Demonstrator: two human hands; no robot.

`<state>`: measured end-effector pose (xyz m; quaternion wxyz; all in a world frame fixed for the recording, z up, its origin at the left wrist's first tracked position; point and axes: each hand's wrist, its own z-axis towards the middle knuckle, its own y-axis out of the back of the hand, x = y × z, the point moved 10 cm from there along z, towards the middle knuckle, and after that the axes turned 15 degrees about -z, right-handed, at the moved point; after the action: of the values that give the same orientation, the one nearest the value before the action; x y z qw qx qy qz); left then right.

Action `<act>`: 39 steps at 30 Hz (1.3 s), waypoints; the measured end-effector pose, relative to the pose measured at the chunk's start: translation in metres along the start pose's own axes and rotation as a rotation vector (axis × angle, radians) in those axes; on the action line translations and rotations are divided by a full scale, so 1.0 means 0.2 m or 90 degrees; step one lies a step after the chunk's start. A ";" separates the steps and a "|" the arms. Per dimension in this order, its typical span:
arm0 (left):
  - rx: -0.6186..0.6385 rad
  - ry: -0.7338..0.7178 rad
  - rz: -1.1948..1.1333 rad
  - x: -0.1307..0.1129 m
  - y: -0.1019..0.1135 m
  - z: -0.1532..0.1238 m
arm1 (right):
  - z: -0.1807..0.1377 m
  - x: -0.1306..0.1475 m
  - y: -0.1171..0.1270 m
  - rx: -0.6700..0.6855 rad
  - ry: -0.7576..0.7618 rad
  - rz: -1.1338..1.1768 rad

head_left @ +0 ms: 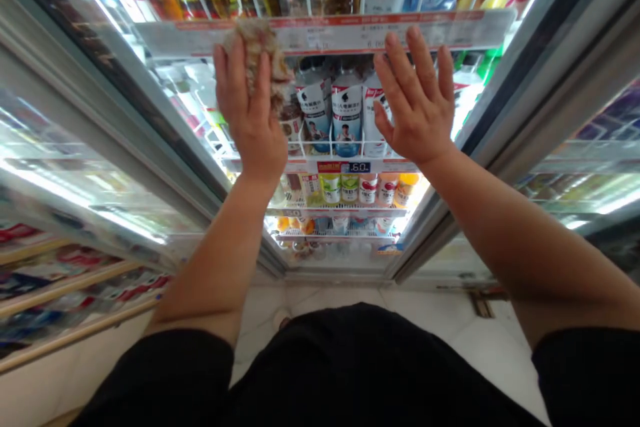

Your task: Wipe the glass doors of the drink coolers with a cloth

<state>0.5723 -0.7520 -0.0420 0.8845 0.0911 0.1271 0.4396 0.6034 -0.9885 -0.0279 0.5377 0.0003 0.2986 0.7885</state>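
My left hand (255, 123) presses a crumpled, brownish-white cloth (257, 37) against the glass door (345, 257) of a lit drinks fridge. Its fingers lie over the cloth, which bulges out above and to the right of them. Farther right, my right hand (420, 103) is held up at the same door with its fingers spread and nothing in it. The palm faces the glass; whether it touches all over is hidden. Behind the glass, between the two hands, stand labelled bottles (347, 110) with white and blue labels.
A price strip (340, 35) runs along the upper shelf inside. Small bottles (349, 188) line a lower shelf. Metal door frames (165, 147) rise on both sides. At left is a rack of packaged goods (70, 280). Pale floor tiles (320, 297) lie below.
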 end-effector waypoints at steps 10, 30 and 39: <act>0.105 -0.136 0.055 -0.11 -0.09 0.04 | 0.00 0.00 0.01 0.001 0.006 -0.049; -0.032 -0.179 0.152 -0.15 -0.02 0.15 | 0.00 0.01 -0.01 0.009 0.009 -0.060; 0.063 -0.127 0.074 -0.12 -0.09 0.19 | 0.01 0.01 -0.02 0.030 0.005 -0.074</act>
<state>0.5841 -0.7833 -0.0078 0.8601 0.1850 0.0545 0.4722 0.6070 -0.9858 -0.0293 0.5811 -0.0073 0.3183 0.7489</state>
